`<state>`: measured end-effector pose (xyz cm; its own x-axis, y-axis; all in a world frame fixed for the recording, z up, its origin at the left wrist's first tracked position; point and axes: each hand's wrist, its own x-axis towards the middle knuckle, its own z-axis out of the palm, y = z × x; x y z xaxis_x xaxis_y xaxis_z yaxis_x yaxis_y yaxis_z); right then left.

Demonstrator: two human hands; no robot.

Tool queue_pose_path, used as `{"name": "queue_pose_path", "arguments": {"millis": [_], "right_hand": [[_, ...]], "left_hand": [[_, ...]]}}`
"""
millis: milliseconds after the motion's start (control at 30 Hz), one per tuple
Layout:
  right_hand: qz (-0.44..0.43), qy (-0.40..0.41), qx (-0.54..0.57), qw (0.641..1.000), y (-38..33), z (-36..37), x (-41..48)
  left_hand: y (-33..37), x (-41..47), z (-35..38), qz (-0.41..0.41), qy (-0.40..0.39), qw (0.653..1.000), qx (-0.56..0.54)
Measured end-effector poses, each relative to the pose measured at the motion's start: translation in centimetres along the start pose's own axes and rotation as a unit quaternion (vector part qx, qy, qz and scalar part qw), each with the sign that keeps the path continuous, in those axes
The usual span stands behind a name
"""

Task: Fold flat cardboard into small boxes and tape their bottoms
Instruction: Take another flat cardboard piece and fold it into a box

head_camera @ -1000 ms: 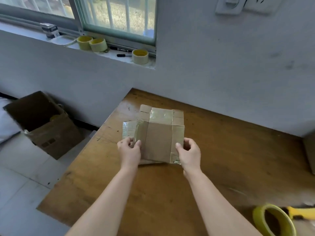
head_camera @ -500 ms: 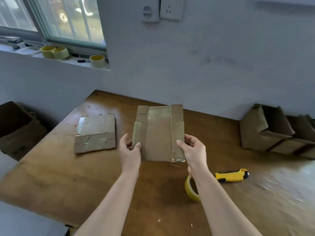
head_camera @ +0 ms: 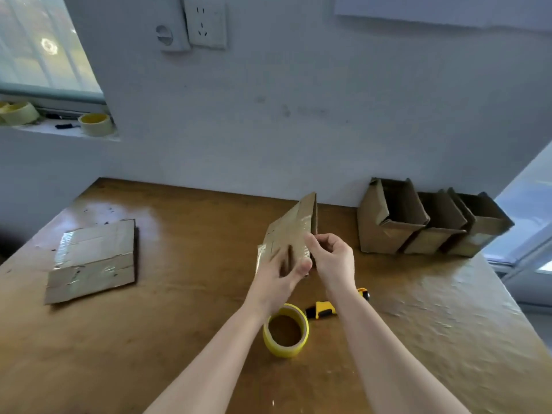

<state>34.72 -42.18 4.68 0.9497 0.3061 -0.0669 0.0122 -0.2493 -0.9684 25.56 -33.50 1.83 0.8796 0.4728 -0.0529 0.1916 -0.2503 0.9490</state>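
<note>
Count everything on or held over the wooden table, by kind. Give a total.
Flat cardboard pieces: 2
Folded boxes: 3
Tape roll: 1
Utility knife: 1
Total: 7

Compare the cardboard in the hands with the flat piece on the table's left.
1. The held cardboard is lifted off the table and tilted up; the flat piece lies flat on it.
2. The left hand and right hand both grip the held cardboard; nothing touches the flat piece.
Shared: both are brown cardboard with shiny tape strips.
</note>
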Motion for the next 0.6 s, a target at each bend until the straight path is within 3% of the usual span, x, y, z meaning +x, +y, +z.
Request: {"name": "queue_pose_path", "arguments": {"millis": [167,367,467,600], "right_hand": [[0.011,-0.006,-0.035,0.999,1.1,-1.4,2.1],[0.063,-0.064,-0.061,0.994,2.3,-4.6,4.5],[0.068,-0.109,-0.081,0.988,2.4,-6.4,5.6],[0.090,-0.114,-0.043,0.988,1.9,-8.3,7.2]], "left_hand": [[1.1,1.7,2.1,-0.062,-0.007,0.997,-0.046],[2.0,3.4,4.4,-0.123,0.113,0.985,0.044],[2.7,3.6,6.1,-0.117,0.165,0.977,0.064],[3.3,3.6,8.7,-0.073,0.174,0.977,0.095]]}}
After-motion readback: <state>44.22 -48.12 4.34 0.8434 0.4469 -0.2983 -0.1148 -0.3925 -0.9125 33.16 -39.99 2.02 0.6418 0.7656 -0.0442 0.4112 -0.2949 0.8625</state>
